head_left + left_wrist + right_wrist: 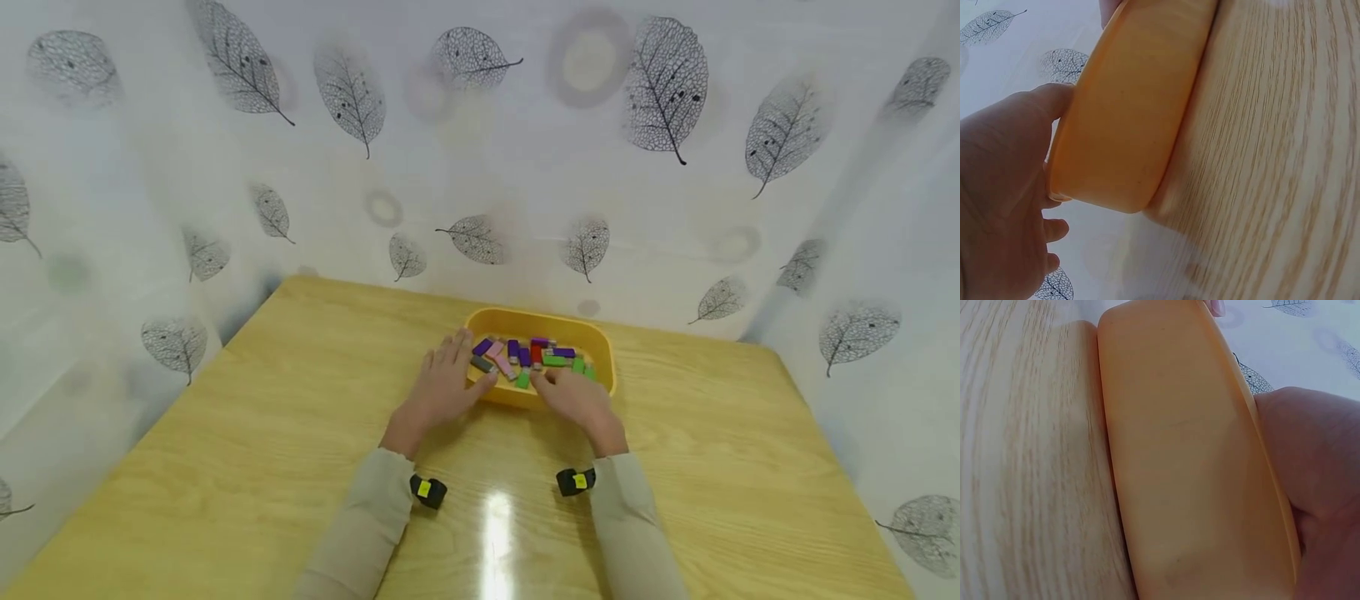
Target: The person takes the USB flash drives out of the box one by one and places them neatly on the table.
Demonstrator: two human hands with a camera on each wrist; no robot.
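Note:
A yellow plastic bin [551,315] sits on the table, holding several USB sticks in purple, pink, green, red and grey. My left hand [442,383] rests at the bin's left end with its fingers extended and its thumb at the near rim. In the left wrist view that thumb touches the rim of the bin [1125,112]. Over the near rim reaches my right hand [577,398], its fingertips inside the bin close to a green USB stick [522,379]. The bin wall [1179,450] hides those fingertips in the right wrist view, so I cannot see whether they pinch anything.
The wooden table [300,417] extends around the bin on both sides and in front. Behind it hangs a pale curtain with a leaf print [495,167]. Each wrist carries a small black camera [428,492].

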